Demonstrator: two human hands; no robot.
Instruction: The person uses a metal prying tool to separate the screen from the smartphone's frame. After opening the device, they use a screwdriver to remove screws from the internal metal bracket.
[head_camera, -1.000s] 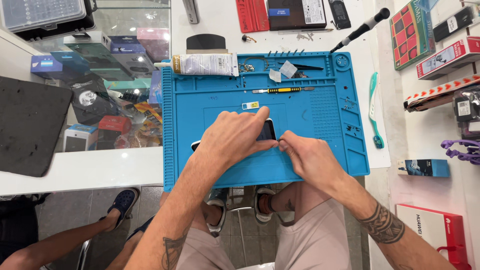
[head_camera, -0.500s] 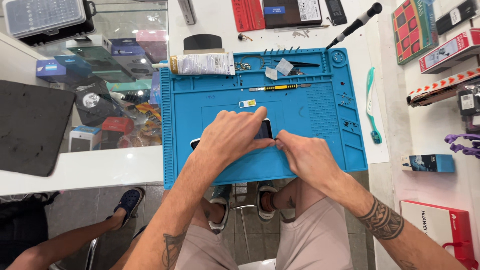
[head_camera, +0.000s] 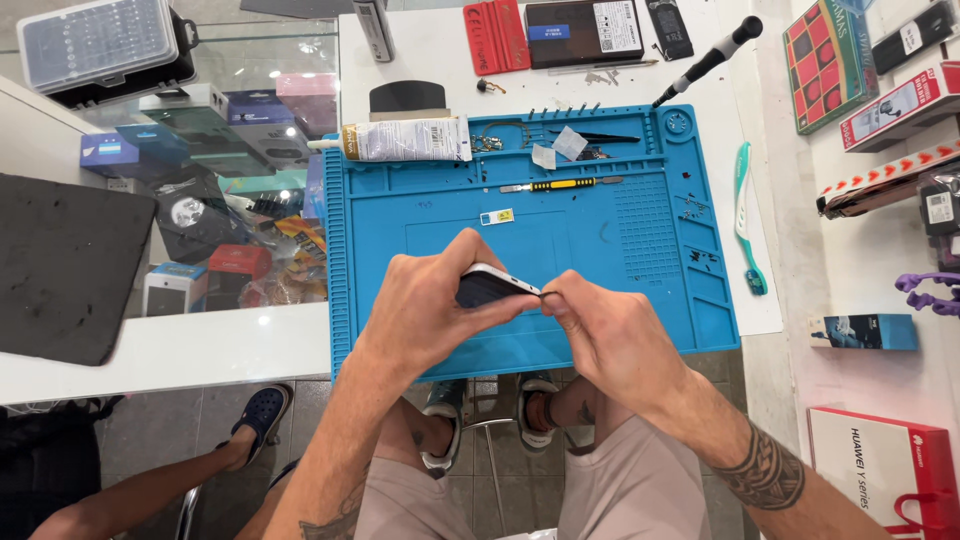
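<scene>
Seen from above, a person sits at a white bench (head_camera: 200, 350) with a blue work mat (head_camera: 640, 240) on it. The left hand (head_camera: 425, 310) is closed around a dark phone (head_camera: 487, 285) with a pale edge, holding it tilted just above the mat's near half. The right hand (head_camera: 600, 335) pinches something thin against the phone's right edge — too small to make out. The phone looks whole, so the work seems at an early stage; small screws (head_camera: 695, 208) lie loose on the mat, as does a yellow-handled tool (head_camera: 560, 185).

A white glue tube (head_camera: 405, 140) lies along the mat's far left edge. Beyond it sits a flat black box with a white label (head_camera: 585, 30). To the right are a light-blue small box (head_camera: 862, 332) and, nearer, a red box (head_camera: 880, 465) — both closed.
</scene>
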